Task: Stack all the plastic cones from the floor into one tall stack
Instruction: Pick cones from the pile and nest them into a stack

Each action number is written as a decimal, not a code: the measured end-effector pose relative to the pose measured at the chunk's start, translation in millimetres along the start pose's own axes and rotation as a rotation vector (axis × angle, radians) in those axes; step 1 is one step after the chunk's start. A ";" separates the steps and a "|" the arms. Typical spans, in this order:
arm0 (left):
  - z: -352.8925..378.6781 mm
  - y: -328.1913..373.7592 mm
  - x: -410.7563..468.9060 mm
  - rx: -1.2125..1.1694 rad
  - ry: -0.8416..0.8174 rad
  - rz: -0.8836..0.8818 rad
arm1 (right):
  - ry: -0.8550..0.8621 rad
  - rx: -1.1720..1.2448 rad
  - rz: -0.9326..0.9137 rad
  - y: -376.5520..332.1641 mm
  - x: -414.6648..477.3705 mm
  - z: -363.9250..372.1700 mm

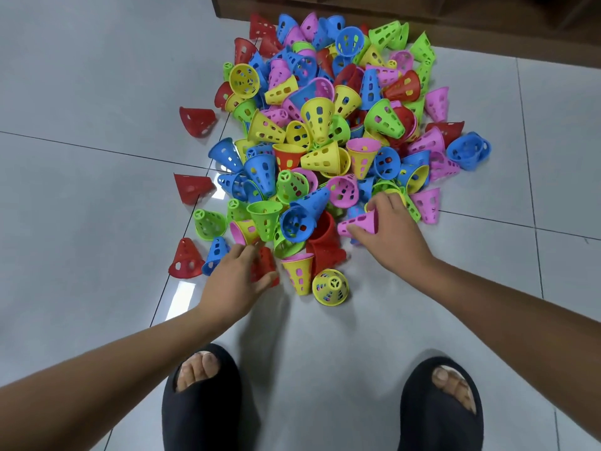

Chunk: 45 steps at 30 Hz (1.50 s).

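Note:
A big heap of perforated plastic cones [325, 125] in red, blue, yellow, green and pink lies on the grey tiled floor [81, 76]. My left hand [235, 281] is at the heap's near edge with its fingers wrapped around a red cone [265, 265]. My right hand [387, 229] grips a pink cone [357, 222] that lies on its side, tip pointing left. A short red stack [325, 242] stands between my hands. A yellow cone [299, 275] and a yellow cone on its side [330, 288] lie just in front.
Loose red cones [196, 122] [192, 187] [185, 258] lie to the left of the heap. A dark wooden furniture base [390, 11] runs along the far edge. My two feet in black open-toe slippers [201, 402] [439, 408] stand on the tiles below.

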State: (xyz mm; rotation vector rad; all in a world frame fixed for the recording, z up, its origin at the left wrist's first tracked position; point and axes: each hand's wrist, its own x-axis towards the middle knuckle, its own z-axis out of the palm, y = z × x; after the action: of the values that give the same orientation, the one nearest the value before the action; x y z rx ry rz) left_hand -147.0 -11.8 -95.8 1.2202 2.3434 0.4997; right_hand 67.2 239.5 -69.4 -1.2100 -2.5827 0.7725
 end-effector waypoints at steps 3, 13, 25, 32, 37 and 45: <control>2.1 1.4 -3.2 0.002 -0.037 -0.031 | 0.008 0.028 0.012 0.5 -13.1 -1.2; 6.5 7.0 -9.8 -0.068 -0.088 -0.182 | -0.092 0.014 0.010 36.4 -57.7 8.2; 3.3 -3.5 -23.2 -0.200 -0.190 -0.196 | -0.192 -0.070 0.211 62.0 -82.4 24.4; -13.3 11.3 -24.6 -0.362 -0.018 -0.125 | -0.116 0.268 0.171 7.2 -90.0 -0.8; -30.2 41.4 -28.5 -0.564 0.033 -0.033 | -0.111 0.540 0.098 -39.9 -94.3 -18.6; -34.4 76.7 -31.9 -0.633 0.051 0.099 | -0.263 0.456 0.023 -38.7 -102.9 4.2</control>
State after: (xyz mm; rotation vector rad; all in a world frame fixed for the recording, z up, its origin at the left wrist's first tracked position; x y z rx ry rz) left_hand -98.1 -0.4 -21.2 1.0161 1.9275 1.2035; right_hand 107.0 139.3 -47.2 -1.0518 -2.3796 1.5124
